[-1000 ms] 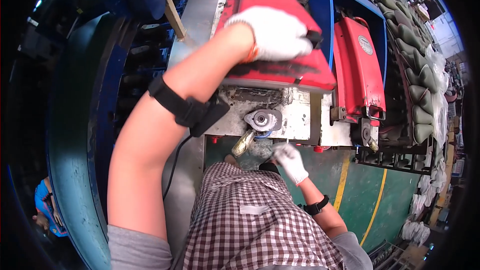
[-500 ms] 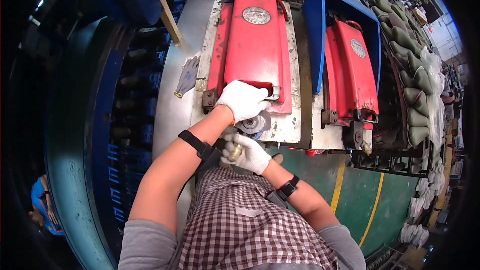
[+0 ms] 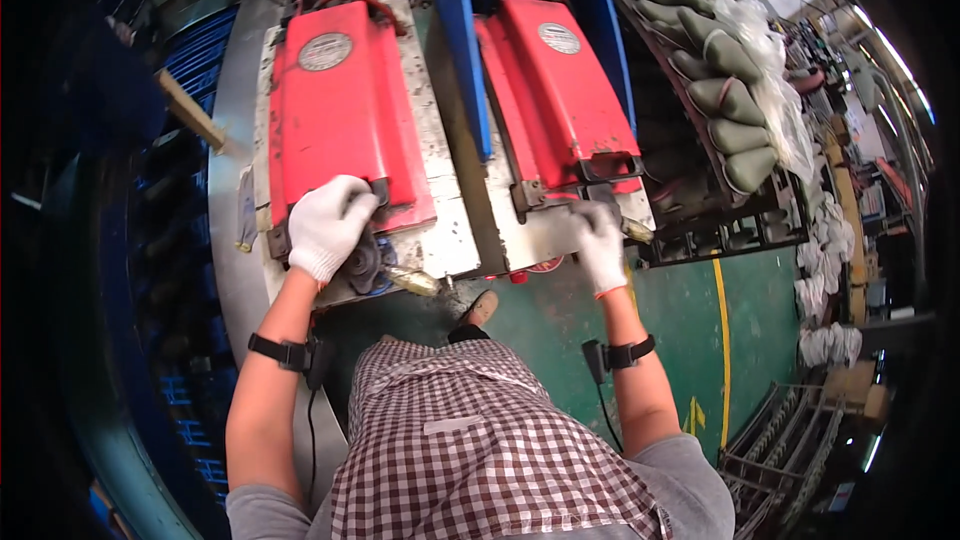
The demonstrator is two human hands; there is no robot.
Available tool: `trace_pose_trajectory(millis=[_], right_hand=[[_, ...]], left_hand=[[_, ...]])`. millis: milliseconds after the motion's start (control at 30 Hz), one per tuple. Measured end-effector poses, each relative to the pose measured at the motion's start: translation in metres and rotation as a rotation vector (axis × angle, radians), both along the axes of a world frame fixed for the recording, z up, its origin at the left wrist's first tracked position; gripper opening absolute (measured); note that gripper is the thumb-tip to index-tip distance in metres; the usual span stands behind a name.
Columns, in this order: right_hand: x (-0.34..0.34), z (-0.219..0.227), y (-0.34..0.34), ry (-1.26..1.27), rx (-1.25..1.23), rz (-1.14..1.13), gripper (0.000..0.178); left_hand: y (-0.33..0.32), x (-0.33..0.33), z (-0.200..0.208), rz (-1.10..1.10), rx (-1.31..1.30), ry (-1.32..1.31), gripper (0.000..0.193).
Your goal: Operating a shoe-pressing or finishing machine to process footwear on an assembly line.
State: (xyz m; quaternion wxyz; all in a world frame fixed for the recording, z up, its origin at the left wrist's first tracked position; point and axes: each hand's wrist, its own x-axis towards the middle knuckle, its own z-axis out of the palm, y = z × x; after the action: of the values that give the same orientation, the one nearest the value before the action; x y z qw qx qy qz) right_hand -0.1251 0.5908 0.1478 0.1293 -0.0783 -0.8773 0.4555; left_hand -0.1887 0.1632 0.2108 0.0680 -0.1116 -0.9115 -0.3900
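My left hand [image 3: 330,225], in a white knit glove, is closed at the front handle [image 3: 379,190] of the left red machine cover [image 3: 345,110]. Its fingers curl over the handle's left part and hide it. Just below sits a dark round part [image 3: 364,260], with a yellowish wrapped lever grip [image 3: 412,280] sticking out to its right. My right hand [image 3: 598,240], gloved too, is smeared by motion in front of the right red machine cover [image 3: 565,90]. It is below that cover's black handle [image 3: 610,168]; another yellowish grip [image 3: 636,230] lies just right of it.
A blue metal hood [image 3: 460,50] surrounds the right machine. Grey-green boot-shaped pieces [image 3: 740,130] fill a rack at the right. A grey glove [image 3: 246,215] lies on the metal ledge at the left. A wooden bar [image 3: 190,110] juts over that ledge. The green floor [image 3: 670,340] has yellow lines.
The view has turned to the right. My right hand has let go of the yellowish grip at the left machine and moved right, to the second machine. My left hand stays at the handle.
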Motion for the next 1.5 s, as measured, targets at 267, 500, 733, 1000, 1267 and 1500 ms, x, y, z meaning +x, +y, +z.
trace_pose_trajectory(millis=[267, 500, 733, 1000, 1267, 1500], right_hand=[[0.011, -0.007, 0.131, -0.381, 0.535, -0.223, 0.047], [0.087, -0.005, 0.045, -0.555, 0.183, -0.082, 0.08], [0.047, 0.055, 0.055, -0.259, 0.173, 0.116, 0.036], [-0.141, 0.021, 0.069, -0.144, 0.528, 0.094, 0.077], [-0.201, -0.002, 0.089, -0.164, 0.346, -0.013, 0.083], [-0.133, 0.041, 0.066, -0.298, -0.949, 0.002, 0.048]], left_hand=[[0.131, 0.016, 0.009, -0.174, 0.193, 0.282, 0.02], [0.222, -0.003, -0.022, -0.413, 0.008, 0.156, 0.04], [0.255, -0.029, -0.006, -0.509, -0.04, 0.559, 0.048], [0.279, -0.087, 0.103, -0.402, 0.205, 0.764, 0.02], [0.279, -0.137, 0.187, -0.291, 0.164, 0.739, 0.031], [0.199, -0.077, 0.096, -0.222, 0.809, 0.022, 0.068]])
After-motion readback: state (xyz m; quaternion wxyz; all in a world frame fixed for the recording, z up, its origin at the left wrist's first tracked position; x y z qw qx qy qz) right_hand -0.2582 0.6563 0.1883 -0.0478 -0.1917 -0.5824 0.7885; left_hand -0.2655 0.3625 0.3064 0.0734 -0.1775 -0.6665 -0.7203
